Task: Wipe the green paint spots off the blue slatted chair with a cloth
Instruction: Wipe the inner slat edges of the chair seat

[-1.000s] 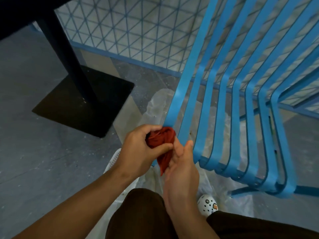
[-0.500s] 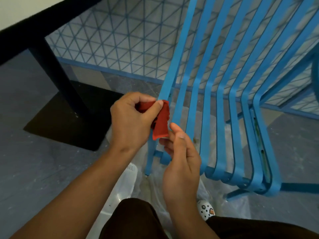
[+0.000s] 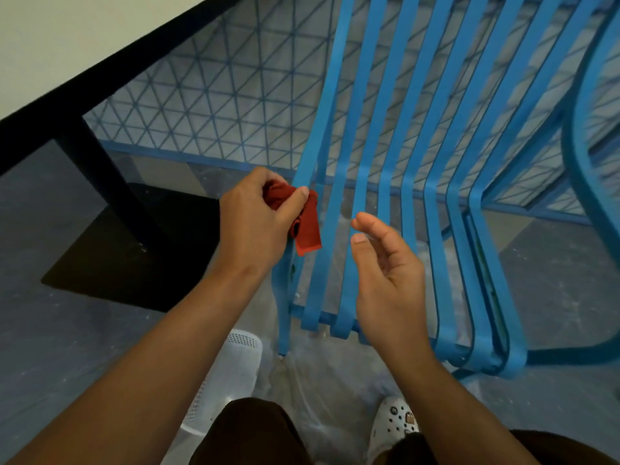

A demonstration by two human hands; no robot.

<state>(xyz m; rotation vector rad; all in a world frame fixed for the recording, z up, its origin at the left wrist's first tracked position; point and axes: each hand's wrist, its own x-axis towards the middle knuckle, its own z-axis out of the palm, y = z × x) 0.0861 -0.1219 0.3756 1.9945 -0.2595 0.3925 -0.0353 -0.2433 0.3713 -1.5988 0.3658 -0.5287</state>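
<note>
The blue slatted chair [image 3: 412, 135] fills the right half of the view, its slats curving down to a front edge near my knees. My left hand [image 3: 258, 226] grips a bunched red cloth [image 3: 307, 226] against the chair's leftmost slat, a corner of the cloth hanging down. My right hand [image 3: 385, 270] hovers in front of the middle slats, fingers apart and holding nothing. A thin greenish streak [image 3: 483, 263] shows along one of the right-hand slats.
A dark table edge [image 3: 110, 72] and its black post and base plate [image 3: 110, 260] stand at left. A white perforated basket [image 3: 224, 377] sits by my knees. Clear plastic sheeting [image 3: 322, 397] covers the floor under the chair. A blue mesh panel [image 3: 214, 105] stands behind.
My left hand rose with the cloth along the leftmost slat. My right hand let go of the cloth and drew away to the right, opening.
</note>
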